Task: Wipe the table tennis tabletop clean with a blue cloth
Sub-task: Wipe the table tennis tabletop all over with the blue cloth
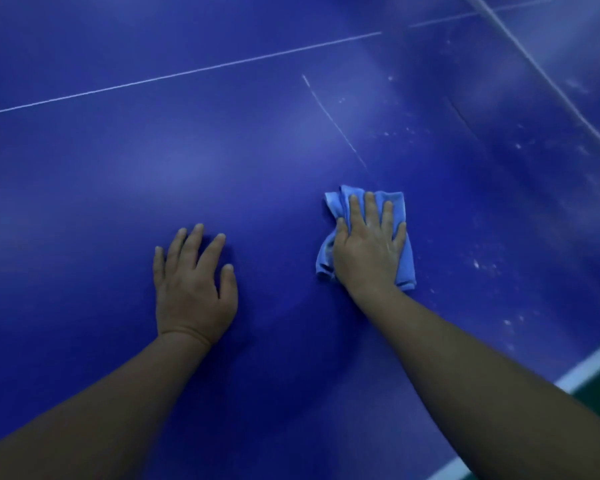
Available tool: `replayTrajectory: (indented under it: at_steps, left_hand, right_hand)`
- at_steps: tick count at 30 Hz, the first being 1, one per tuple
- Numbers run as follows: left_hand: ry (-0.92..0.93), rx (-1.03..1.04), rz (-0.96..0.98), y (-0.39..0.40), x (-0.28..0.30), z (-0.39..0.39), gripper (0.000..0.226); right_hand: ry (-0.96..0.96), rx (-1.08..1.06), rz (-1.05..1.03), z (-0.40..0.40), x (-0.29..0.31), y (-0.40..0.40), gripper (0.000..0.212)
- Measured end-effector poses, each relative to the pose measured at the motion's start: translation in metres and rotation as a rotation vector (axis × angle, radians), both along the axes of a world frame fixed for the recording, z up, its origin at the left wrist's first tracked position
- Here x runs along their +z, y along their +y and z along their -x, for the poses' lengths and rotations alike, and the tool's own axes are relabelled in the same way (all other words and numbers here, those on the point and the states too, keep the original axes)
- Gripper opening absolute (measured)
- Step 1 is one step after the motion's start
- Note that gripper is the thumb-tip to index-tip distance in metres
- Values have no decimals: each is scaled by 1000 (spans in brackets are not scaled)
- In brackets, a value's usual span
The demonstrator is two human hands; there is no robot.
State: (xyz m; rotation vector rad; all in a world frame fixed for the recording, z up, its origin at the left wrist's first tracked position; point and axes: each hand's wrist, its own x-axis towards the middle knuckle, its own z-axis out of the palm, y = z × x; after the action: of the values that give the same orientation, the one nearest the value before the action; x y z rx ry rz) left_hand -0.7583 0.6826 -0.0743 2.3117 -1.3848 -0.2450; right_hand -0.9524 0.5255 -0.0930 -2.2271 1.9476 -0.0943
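Wiping under way: right hand (368, 247) presses flat on the crumpled light-blue cloth (404, 237), left hand (193, 289) splayed, holding nothing, on the dark-blue tabletop (84, 185); next stroke should head to the white specks (478, 263) at 3 o'clock.

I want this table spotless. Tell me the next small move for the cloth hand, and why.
Probably slide the right hand, which presses flat on the blue cloth, further right and away from you. Pale specks and smears dot the tabletop there, while the surface by the braced left hand looks clean.
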Motion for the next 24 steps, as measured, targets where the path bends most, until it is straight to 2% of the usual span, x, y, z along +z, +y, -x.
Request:
replayTrajectory:
  at_steps: [8, 13, 20, 24]
  left_hand:
    - [-23, -388, -2, 54, 5, 90, 51]
    - [-86, -570, -140, 72, -4, 112, 54]
    - [-112, -585, -231, 68, -3, 118, 58]
    - [-108, -576, -234, 66, -1, 120, 59]
  right_hand:
    - [48, -217, -31, 88, 5, 82, 56]
    - [61, -351, -34, 139, 7, 133, 55]
    - [44, -510, -14, 195, 7, 177, 50]
    - [-104, -552, 86, 219, 5, 181, 45]
